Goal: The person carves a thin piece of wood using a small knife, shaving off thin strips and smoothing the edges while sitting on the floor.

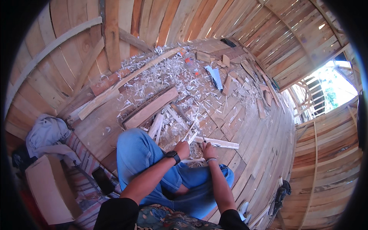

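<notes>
My left hand (182,149), with a black watch at the wrist, is closed around a thin pale wooden stick (193,137) that points up and away. Beside it on the right, my right hand (209,151) is closed on a slim dark tool (203,139) that looks like a knife; its blade is too small to make out. Just beyond the right hand lies a pale wooden strip (226,144). Curled wood shavings (168,115) cover the floor ahead of both hands. My bent legs in blue jeans (138,151) are under my forearms.
A thick plank (153,107) and a long pole (126,79) lie ahead to the left. At the left are a cardboard box (50,188), a phone (102,180) and grey cloth (48,132). Wood offcuts (226,84) and a blue-white sheet (214,76) lie farther off.
</notes>
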The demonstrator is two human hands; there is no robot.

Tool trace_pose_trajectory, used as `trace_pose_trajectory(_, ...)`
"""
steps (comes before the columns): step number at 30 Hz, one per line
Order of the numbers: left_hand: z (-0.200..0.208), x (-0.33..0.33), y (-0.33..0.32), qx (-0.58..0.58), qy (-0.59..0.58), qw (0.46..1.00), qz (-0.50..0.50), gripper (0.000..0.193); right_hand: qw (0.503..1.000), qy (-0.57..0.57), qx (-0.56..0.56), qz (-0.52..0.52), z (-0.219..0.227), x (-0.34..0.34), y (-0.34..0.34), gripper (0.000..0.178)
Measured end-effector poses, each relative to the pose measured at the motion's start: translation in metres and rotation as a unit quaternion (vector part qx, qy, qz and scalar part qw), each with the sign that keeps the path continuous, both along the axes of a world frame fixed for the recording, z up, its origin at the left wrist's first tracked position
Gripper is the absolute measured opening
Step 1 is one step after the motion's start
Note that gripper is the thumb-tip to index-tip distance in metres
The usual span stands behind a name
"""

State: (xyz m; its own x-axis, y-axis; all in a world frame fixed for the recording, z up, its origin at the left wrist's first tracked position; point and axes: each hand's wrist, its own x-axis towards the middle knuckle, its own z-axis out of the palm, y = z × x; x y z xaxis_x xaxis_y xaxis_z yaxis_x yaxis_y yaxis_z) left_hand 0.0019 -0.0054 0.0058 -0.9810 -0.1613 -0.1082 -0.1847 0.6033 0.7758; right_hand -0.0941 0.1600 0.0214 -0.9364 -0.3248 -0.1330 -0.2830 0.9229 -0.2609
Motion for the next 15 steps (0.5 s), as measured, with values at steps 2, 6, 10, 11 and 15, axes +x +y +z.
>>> trace_pose_trajectory(2, 0.001, 0.002, -0.003, -0.003, 0.035, 0.999, 0.032, 0.021, 1.000, 0.014, 0.012, 0.026, -0.006, 0.012, -0.011, 0.045)
trace_pose_trajectory(6, 0.006, 0.004, -0.002, 0.005, 0.056, 0.998, 0.025, 0.021, 1.000, -0.001, 0.001, -0.021, -0.016, -0.005, 0.011, 0.046)
trace_pose_trajectory(10, 0.005, 0.000, -0.008, 0.009, 0.043, 0.999, 0.004, 0.021, 0.995, 0.073, -0.005, 0.073, 0.007, 0.025, -0.014, 0.048)
trace_pose_trajectory(11, 0.007, 0.005, -0.010, 0.013, 0.055, 0.998, 0.005, 0.021, 0.997, 0.040, -0.003, 0.064, 0.010, 0.033, -0.016, 0.048)
trace_pose_trajectory(15, -0.010, 0.002, 0.001, -0.012, 0.043, 0.999, 0.004, 0.024, 0.999, 0.026, -0.005, -0.019, -0.008, -0.003, 0.009, 0.046)
